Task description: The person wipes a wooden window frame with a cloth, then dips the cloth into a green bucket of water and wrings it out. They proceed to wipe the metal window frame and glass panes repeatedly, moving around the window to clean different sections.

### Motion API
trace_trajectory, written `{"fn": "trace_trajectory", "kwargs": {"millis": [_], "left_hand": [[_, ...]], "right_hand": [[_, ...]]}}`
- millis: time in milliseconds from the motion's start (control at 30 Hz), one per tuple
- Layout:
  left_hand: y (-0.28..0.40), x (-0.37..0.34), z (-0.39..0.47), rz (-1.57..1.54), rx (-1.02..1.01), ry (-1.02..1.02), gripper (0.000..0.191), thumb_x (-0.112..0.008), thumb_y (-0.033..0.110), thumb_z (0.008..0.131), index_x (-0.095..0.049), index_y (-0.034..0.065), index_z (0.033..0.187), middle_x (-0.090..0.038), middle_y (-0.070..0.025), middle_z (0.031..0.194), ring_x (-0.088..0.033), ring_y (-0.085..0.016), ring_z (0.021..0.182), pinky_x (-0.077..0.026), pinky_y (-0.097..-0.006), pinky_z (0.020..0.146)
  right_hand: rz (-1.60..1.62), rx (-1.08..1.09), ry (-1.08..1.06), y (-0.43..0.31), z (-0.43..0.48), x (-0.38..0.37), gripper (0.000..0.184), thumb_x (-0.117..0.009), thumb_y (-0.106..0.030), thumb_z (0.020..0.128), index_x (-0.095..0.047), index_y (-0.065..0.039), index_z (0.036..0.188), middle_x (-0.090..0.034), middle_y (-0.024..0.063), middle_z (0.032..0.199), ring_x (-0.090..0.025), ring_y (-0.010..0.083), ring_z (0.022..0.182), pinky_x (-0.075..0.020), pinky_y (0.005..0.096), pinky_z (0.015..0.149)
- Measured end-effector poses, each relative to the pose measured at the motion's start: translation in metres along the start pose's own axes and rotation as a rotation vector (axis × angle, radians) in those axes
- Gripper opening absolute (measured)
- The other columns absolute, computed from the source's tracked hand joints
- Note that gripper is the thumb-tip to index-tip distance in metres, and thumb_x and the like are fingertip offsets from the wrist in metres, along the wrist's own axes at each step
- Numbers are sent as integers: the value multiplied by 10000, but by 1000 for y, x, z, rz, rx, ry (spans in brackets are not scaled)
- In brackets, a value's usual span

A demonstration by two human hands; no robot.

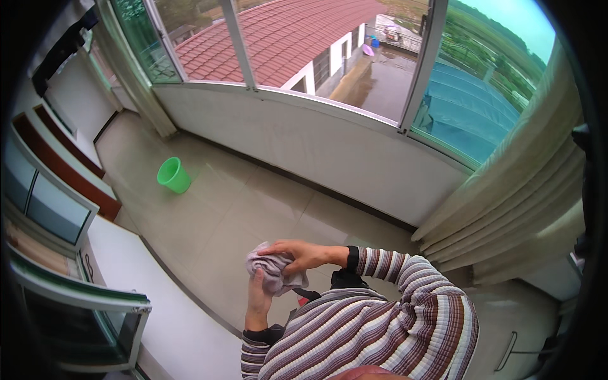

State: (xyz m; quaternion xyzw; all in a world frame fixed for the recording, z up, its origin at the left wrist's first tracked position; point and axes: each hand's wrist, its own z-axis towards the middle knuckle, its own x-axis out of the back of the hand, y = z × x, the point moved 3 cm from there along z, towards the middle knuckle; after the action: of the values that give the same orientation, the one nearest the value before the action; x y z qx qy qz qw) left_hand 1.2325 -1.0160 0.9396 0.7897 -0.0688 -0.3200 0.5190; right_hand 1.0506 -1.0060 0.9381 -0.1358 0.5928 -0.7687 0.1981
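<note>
A crumpled pale mauve cloth [270, 266] is bunched between my two hands, in front of my body. My left hand [259, 293] grips it from the near left side, thumb pressed against the folds. Over the top and right of it lies my right hand [304, 255], fingers curled onto the fabric. The underside of the cloth and some of the left fingers are hidden. Dark bands circle both wrists below striped sleeves.
A green plastic bucket [174, 175] stands on the tiled floor [218, 209]. Sliding windows [327, 102] run above a low white wall [294, 137]. A beige curtain [513, 213] hangs at the right. Framed window sashes [80, 308] stand open at the left.
</note>
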Motion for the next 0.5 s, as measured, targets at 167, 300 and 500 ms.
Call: {"fn": "trace_trajectory", "kwargs": {"millis": [167, 300, 500], "left_hand": [[5, -29, 85, -53, 202, -263, 576, -539, 271, 941, -386, -6, 1423, -528, -121, 1326, -532, -253, 1227, -433, -399, 1043], [-10, -66, 125, 49, 192, -316, 544, -516, 260, 948, -393, 13, 1417, -515, -112, 1346, -520, -242, 1240, -440, -393, 1035], [-39, -135, 176, 38, 438, -583, 666, -532, 460, 962, -371, 24, 1439, -511, -118, 1373, -509, -230, 1264, -442, -400, 1030]], "right_hand": [[58, -65, 394, -6, -40, 62, 730, -666, -103, 817, -385, -107, 1491, -406, 124, 1454, -351, 254, 1385, -303, 401, 1149], [-36, -102, 673, 1, -62, 69, 779, -677, -272, 840, -327, -108, 1516, -352, 152, 1467, -312, 282, 1396, -274, 422, 1154], [11, -104, 1088, 17, -118, 124, 566, -593, 5, 801, -510, -33, 1360, -584, 62, 1246, -557, 157, 1141, -439, 299, 1008]]}}
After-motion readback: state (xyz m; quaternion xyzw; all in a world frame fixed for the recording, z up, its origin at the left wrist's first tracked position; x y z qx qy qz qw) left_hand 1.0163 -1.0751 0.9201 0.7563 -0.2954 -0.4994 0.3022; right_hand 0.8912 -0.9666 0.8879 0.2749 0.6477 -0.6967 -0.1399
